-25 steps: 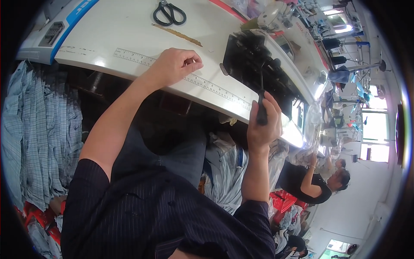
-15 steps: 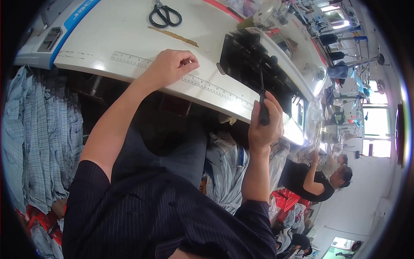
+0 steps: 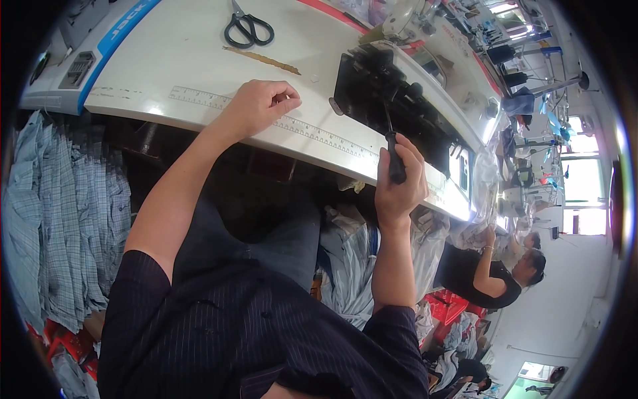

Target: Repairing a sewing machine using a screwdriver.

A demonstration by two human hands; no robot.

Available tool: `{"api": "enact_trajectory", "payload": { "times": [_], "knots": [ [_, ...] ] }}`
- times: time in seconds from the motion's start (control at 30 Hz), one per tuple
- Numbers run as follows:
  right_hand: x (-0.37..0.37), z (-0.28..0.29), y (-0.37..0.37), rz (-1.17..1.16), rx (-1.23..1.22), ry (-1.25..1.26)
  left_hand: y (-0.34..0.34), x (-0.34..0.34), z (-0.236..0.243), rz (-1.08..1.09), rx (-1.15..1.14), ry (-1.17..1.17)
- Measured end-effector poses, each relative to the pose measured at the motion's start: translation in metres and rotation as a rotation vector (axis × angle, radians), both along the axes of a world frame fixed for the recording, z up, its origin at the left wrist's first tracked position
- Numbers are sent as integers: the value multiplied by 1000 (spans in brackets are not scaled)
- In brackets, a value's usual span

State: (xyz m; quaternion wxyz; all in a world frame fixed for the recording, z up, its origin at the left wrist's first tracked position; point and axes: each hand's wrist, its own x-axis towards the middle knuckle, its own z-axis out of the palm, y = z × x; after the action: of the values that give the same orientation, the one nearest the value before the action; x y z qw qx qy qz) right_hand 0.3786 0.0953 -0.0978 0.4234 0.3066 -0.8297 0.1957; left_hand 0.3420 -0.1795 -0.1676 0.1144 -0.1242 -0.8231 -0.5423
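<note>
Head view: the right hand [image 3: 403,181] has its grip round one black-handled screwdriver [image 3: 396,159], its shaft at the dark machinery [image 3: 362,83]. Left hand [image 3: 260,106] curled by one ruler [image 3: 325,135]; cannot tell its grip. One pair of scissors [image 3: 248,25] and one brown strip [image 3: 262,60] on the worktop [image 3: 159,60].

On the surface [image 3: 159,60], scissors [image 3: 250,30] lie toward the back, a strip [image 3: 266,60] before them, a ruler [image 3: 327,135] along the near edge beneath the left grip [image 3: 262,106]. Right of these lies the machine [image 3: 372,73]; the screwdriver [image 3: 397,166] in the right grip [image 3: 407,176] points toward it.
</note>
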Motion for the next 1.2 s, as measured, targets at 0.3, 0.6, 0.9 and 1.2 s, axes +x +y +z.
{"api": "enact_trajectory", "payload": {
  "times": [0.3, 0.6, 0.9, 1.2],
  "knots": [
    [-12, -4, -5, -50, 22, -48, -1, 1, 2, -5, 7, -29],
    [-2, -11, -13, 76, 49, -42, -2, -1, -3, -26, 45, 1],
    [19, -7, 0, 34, 61, -58, 0, -2, -1, -16, 34, 45],
    [52, -30, 52, -106, -42, -29, 1, 1, 8, 9, -47, 30]
  ]
}}
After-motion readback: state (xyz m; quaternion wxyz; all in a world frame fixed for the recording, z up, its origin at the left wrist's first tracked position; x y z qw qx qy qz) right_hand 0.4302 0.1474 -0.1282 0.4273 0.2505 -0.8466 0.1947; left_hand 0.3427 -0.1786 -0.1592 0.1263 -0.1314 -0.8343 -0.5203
